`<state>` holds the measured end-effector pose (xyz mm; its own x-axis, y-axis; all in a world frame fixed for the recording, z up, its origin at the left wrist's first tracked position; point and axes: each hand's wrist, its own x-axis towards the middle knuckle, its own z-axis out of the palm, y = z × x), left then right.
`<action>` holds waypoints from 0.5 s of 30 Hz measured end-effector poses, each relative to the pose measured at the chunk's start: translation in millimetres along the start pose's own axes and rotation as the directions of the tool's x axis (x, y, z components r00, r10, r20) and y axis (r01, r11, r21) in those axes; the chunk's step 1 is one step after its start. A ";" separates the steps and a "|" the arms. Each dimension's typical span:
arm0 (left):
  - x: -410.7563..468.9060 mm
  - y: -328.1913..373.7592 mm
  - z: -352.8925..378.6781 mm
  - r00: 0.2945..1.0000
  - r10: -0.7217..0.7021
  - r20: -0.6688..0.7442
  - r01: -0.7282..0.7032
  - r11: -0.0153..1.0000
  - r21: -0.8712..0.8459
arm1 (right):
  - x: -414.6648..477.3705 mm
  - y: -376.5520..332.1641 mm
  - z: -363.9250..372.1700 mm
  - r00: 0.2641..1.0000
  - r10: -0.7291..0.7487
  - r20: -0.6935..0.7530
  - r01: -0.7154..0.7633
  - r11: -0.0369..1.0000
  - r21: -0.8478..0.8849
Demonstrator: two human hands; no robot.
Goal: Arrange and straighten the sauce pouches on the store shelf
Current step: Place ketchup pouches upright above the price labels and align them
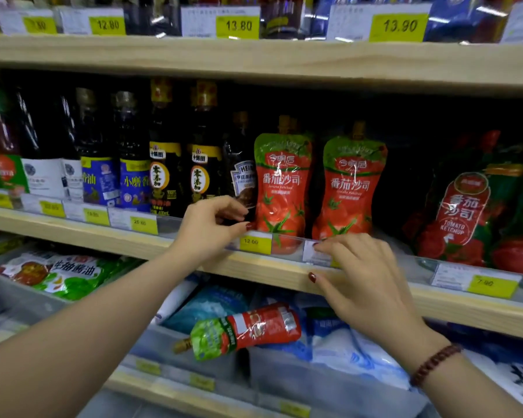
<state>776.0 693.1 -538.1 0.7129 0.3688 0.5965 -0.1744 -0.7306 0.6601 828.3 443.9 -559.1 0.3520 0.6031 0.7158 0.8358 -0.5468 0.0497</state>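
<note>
Two red-and-green ketchup pouches stand upright side by side on the middle shelf, the left pouch [281, 182] and the right pouch [349, 188]. A third matching pouch [245, 328] lies on its side on the lower shelf, cap pointing left. My left hand [212, 224] hovers at the shelf's clear front rail [287, 244], just left of the left pouch, fingers curled and pinched near the 12.00 tag. My right hand [366, 282] rests on the rail below the right pouch, fingertips touching a white price tag [314, 251]. Neither hand holds a pouch.
Dark sauce bottles [166, 164] fill the shelf left of the pouches. Bigger tomato ketchup bags [465, 212] lean at the right. White and blue bags [344, 348] lie under the fallen pouch. A wooden shelf board [254, 58] runs overhead.
</note>
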 end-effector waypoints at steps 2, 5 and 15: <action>-3.0 -2.5 0.8 1.000 0.023 0.016 -0.023 1.000 0.019 | 1.9 -21.6 8.6 0.996 -0.086 0.034 0.083 0.993 0.085; -8.7 -4.1 1.7 0.993 0.112 0.042 -0.114 0.993 0.039 | -2.5 -47.8 29.9 0.977 -0.150 0.153 0.116 0.971 0.210; -17.1 -13.0 2.7 0.984 0.175 0.044 -0.176 0.984 0.017 | -26.6 -64.1 105.1 0.868 -0.148 0.474 0.029 0.968 0.249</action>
<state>767.9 694.7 -558.1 0.7007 0.2095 0.6820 -0.2855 -0.7937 0.5372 809.6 523.9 -654.5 0.3814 0.8798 0.2837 0.9243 -0.3672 -0.1041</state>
